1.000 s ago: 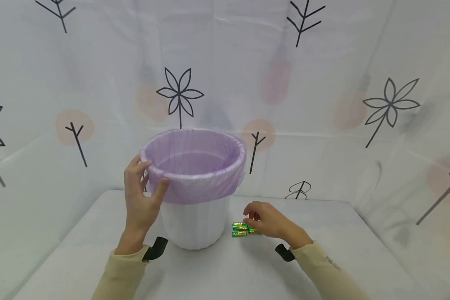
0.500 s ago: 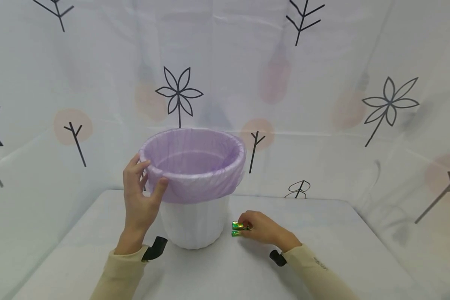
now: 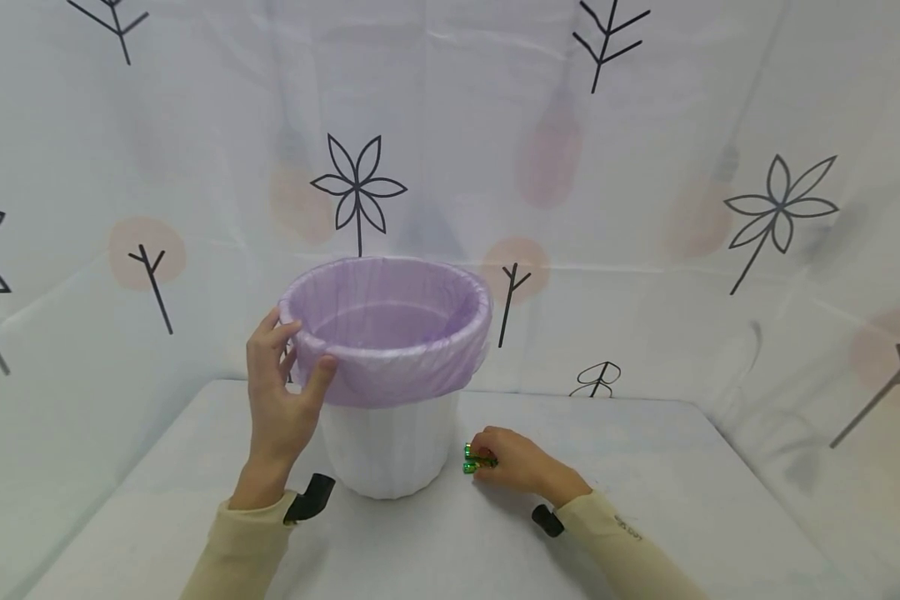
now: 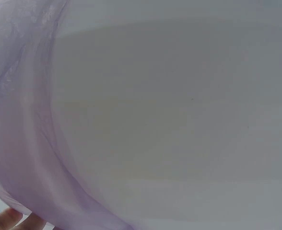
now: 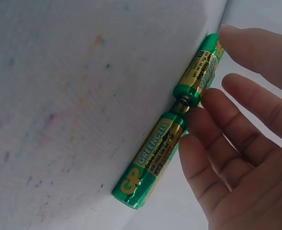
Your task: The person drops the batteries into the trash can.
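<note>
A white waste bin (image 3: pixel 390 454) stands on the table, its rim wrapped in a purple bin liner (image 3: pixel 393 379). My left hand (image 3: pixel 279 400) grips the bin's left side, thumb on the outer front of the liner, fingers spread along the rim. Its fingertips (image 4: pixel 6 219) show in the left wrist view's lower corner. Right of the bin, my right hand (image 3: pixel 521 462) curls over several green and gold batteries (image 3: pixel 470 468). In the right wrist view, two batteries (image 5: pixel 153 160) lie end to end; the thumb touches the far end and fingers touch their side. Other batteries are mostly hidden.
A white cloth covers the table (image 3: pixel 645 483). Behind it hangs a pale curtain (image 3: pixel 435 100) printed with black flowers and twigs. Dark camera mounts (image 3: pixel 311 498) sit at both wrists, by the beige sleeves.
My right hand has come down and left from above the batteries and now curls around them, covering more of them. The left hand and the bin stay in place.
</note>
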A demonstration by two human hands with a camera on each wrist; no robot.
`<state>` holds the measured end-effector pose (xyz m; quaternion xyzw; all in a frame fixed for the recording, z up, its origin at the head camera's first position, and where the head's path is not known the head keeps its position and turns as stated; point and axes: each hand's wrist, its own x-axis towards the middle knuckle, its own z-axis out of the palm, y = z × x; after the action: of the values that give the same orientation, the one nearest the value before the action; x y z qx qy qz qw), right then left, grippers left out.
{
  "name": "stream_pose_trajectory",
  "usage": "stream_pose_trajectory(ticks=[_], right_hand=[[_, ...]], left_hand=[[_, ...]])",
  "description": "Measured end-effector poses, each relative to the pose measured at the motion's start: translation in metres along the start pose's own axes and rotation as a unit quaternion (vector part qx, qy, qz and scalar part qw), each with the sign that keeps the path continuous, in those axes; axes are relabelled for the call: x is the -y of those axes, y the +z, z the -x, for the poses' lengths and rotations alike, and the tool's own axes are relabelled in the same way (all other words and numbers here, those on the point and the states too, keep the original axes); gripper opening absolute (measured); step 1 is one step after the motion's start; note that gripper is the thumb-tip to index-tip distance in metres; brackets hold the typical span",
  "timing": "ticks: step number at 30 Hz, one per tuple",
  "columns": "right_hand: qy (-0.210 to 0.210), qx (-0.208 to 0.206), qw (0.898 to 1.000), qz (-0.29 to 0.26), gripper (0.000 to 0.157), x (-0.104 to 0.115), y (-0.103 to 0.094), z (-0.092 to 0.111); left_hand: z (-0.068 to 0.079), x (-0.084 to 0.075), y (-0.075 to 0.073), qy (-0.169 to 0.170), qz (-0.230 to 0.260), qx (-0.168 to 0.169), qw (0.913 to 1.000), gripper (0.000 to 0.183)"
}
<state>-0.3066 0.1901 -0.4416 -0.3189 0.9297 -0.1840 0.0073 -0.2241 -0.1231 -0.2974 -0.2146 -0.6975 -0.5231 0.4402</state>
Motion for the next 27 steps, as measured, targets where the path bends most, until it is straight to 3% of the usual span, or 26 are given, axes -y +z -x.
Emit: stream_pose_trajectory(ticks=[16, 27], right_hand=[[-0.017, 0.002, 1.000, 0.005, 0.015, 0.0075, 0.0037, 0.0033], [0.011, 0.049, 0.996, -0.067, 0.017, 0.0078, 0.0061, 0.0042]], left_hand=[[-0.0005, 0.0007, -0.0001, 0.000, 0.003, 0.001, 1.0000, 0.048], [-0.0006, 0.0034, -0.0002, -0.007, 0.005, 0.004, 1.0000, 0.049]])
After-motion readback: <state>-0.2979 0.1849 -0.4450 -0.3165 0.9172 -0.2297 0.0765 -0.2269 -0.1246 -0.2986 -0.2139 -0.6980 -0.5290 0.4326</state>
